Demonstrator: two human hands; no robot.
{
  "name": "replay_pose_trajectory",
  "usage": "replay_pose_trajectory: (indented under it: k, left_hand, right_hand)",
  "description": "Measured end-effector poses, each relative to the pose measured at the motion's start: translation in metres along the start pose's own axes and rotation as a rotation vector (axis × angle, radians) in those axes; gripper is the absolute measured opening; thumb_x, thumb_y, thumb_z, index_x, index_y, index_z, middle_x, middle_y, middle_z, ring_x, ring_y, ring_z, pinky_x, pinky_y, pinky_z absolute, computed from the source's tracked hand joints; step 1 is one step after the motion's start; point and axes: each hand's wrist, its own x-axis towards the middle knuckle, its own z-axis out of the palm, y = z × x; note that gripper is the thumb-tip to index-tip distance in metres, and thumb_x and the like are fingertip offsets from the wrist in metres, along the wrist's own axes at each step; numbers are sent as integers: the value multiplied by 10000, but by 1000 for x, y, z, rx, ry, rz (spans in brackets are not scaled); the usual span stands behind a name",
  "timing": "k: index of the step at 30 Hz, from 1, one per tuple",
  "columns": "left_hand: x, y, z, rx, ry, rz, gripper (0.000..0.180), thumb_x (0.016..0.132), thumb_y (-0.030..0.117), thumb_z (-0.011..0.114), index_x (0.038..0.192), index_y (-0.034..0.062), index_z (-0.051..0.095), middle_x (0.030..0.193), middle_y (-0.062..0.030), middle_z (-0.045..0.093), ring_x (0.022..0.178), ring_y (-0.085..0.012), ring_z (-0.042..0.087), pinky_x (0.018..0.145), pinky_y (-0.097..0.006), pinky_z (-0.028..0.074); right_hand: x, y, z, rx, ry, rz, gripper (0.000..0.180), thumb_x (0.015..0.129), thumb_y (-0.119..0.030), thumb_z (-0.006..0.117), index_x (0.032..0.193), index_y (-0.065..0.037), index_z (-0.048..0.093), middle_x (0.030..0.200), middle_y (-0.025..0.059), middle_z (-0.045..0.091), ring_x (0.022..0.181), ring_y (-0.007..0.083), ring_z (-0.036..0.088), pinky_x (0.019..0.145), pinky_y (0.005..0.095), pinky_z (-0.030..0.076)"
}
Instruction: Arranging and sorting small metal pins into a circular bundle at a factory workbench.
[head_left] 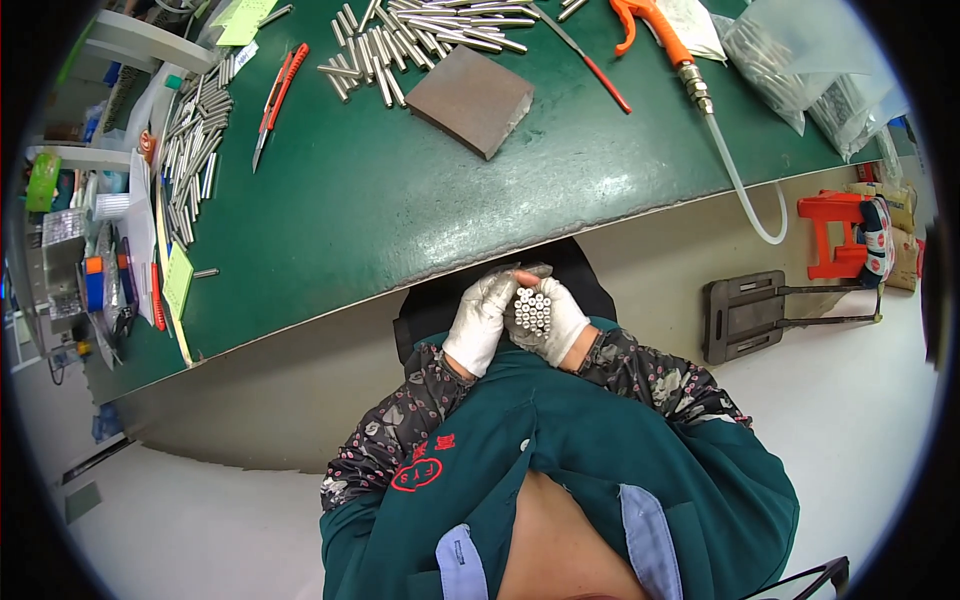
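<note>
A bundle of metal pins point(532, 311) is held between my two gloved hands, in front of the bench's near edge, with the round ends facing me. My right hand point(562, 322) is closed around the bundle from the right and below. My left hand point(482, 318) presses against its left side, fingers curled toward the far end. Both white gloves look grey and soiled at the fingers, and a bare fingertip shows above the bundle. The far ends of the pins are hidden by the hands.
On the green bench point(400, 220) lie a brown block point(470, 98), loose pins point(440, 30), more pins point(200, 130), a red cutter knife point(279, 105), a red-handled file point(590, 65) and an orange air gun point(660, 35). A folding trolley point(745, 315) and orange stool point(830, 235) stand right.
</note>
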Motion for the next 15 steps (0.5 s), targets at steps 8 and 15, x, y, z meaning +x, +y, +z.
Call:
replay_pose_trajectory:
  k: [8,15]
  left_hand:
    - [-2,-4,-33,-15,35,-154,463,868,354,530,1174,16,451,1189,-117,485,1055,-207,509,907,-340,407]
    - [-37,65,-4,-328,-617,-306,858,748,423,657,1353,50,177,1249,-137,416,1102,-234,486,797,-327,489]
  right_hand:
    - [-25,-9,22,-483,-293,-251,136,837,-158,450,744,-64,481,610,5,478,486,96,449,442,221,371]
    - [-89,-14,92,-1384,-254,-690,144,807,-98,494,858,16,564,770,37,576,699,90,527,655,229,448]
